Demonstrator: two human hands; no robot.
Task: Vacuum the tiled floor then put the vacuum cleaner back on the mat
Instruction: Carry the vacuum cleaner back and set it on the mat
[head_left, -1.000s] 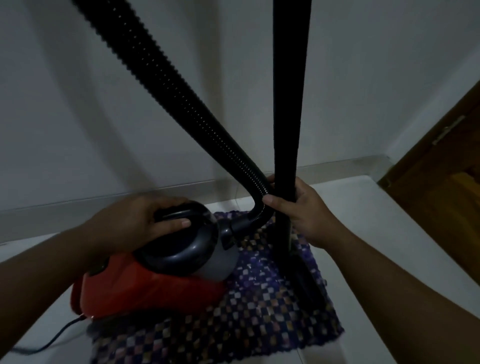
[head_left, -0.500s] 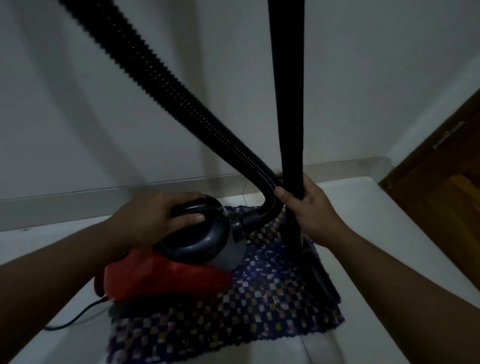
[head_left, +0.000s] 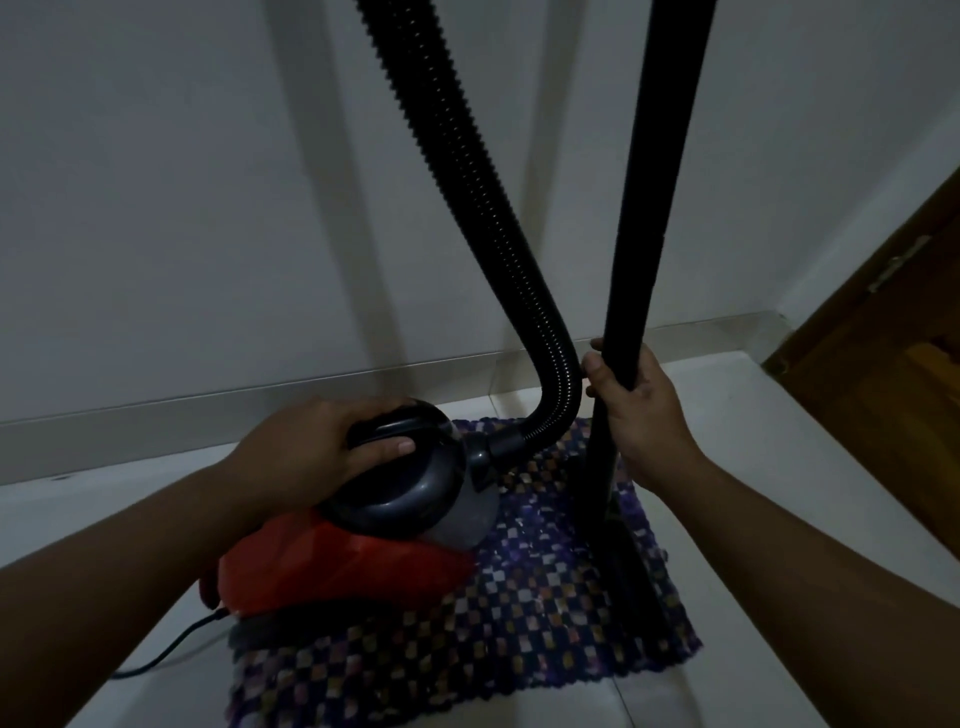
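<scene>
A red vacuum cleaner (head_left: 337, 566) with a dark grey top sits on the left part of a checkered purple mat (head_left: 519, 639). My left hand (head_left: 311, 447) grips its black carry handle. A ribbed black hose (head_left: 467, 171) rises from the cleaner's front toward the top of the view. My right hand (head_left: 644, 421) is closed around the upright black wand (head_left: 649, 218), whose floor nozzle (head_left: 634, 587) rests on the mat's right side.
White tiled floor (head_left: 779, 467) surrounds the mat. A white wall (head_left: 182, 208) with a skirting strip stands just behind. A brown wooden door (head_left: 893, 374) fills the right corner. The black power cord (head_left: 166, 649) trails left from the cleaner's rear.
The cleaner body and both hands have shifted right across the view, and the wand now stands further right. The hose bend sits higher above the mat.
</scene>
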